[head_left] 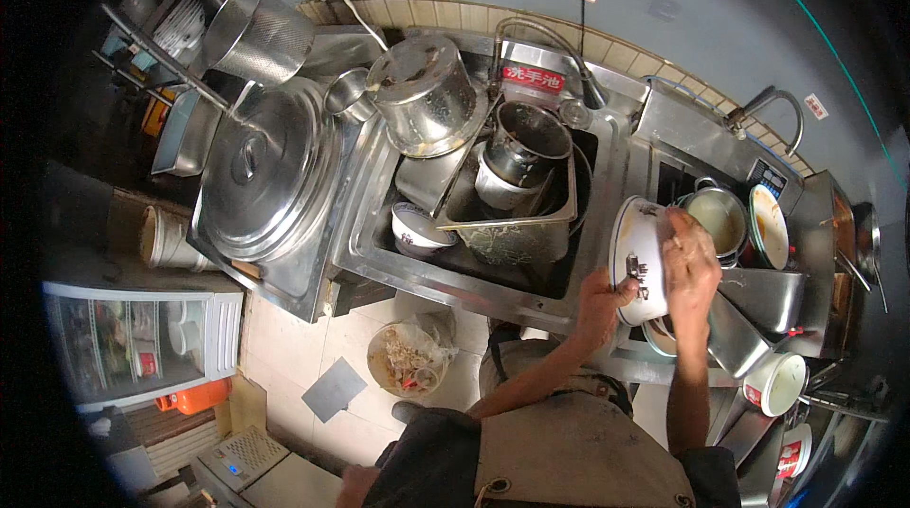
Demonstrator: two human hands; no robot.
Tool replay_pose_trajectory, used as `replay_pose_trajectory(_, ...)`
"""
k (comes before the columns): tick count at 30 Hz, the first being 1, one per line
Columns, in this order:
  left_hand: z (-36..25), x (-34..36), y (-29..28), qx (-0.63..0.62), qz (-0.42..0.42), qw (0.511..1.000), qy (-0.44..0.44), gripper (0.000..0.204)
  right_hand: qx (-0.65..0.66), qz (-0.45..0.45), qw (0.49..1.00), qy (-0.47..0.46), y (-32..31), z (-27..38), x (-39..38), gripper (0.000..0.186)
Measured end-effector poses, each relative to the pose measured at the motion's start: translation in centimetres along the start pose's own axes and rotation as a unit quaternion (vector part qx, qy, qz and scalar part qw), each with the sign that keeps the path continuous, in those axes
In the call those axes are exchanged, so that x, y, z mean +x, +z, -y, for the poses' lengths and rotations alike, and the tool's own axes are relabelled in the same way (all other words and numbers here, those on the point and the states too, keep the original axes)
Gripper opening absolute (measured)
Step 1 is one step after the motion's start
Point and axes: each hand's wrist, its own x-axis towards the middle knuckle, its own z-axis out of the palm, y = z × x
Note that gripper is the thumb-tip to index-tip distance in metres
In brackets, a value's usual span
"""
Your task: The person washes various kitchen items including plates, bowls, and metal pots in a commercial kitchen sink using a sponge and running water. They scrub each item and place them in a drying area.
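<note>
Both my hands hold a large white bowl (641, 235) with dark printed marks, tipped on its side above the divide between two sink basins. My left hand (601, 303) grips its near lower edge, thumb against the outer wall. Curled over the bowl's right side is my right hand (691, 260); part of its fingers is hidden. In the left basin, a smaller white bowl (419, 226) leans beside a rectangular steel pan (507, 223). A dark pot (532, 136) rests over the pan, and a big dented steel pot (424, 91) lies upside down behind.
Right of my hands, the other basin holds a pot (717, 221), a stained plate (769, 226) and a steel container (761, 299). A lidded steel pot (258, 181) stands at left. Taps (590, 83) arch over the sink. A waste bin (403, 361) sits on the floor.
</note>
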Motion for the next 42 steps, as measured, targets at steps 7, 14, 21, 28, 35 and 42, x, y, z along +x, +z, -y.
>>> replay_pose_trajectory(7,-3.2,-0.4,-0.6,-0.024,0.003,1.0,0.013,0.025,0.225,0.028,0.941,0.252,-0.1,-2.7,-1.7,0.05)
replay_pose_trajectory(14,-2.4,-0.2,-0.7,-0.049,0.011,0.999,0.001,0.025,0.058,0.005,0.996,0.064,-0.5,0.3,-2.4,0.044)
replay_pose_trajectory(21,-2.4,0.3,-1.9,0.018,0.08,0.997,0.016,0.036,0.169,-0.093,0.971,0.144,-0.3,-4.2,-1.7,0.03)
replay_pose_trajectory(28,-3.3,0.1,-0.8,-0.042,-0.001,0.999,-0.025,0.028,0.098,-0.27,0.946,0.148,2.0,-0.3,-6.9,0.029)
replay_pose_trajectory(35,-1.0,-0.5,0.1,0.278,0.053,0.954,0.098,0.025,0.011,-0.034,0.997,-0.069,1.8,1.0,-2.9,0.024)
replay_pose_trajectory(42,-3.5,-1.5,0.3,0.359,0.042,0.928,0.096,0.037,0.413,0.144,0.86,0.264,-0.2,-4.6,2.0,0.027)
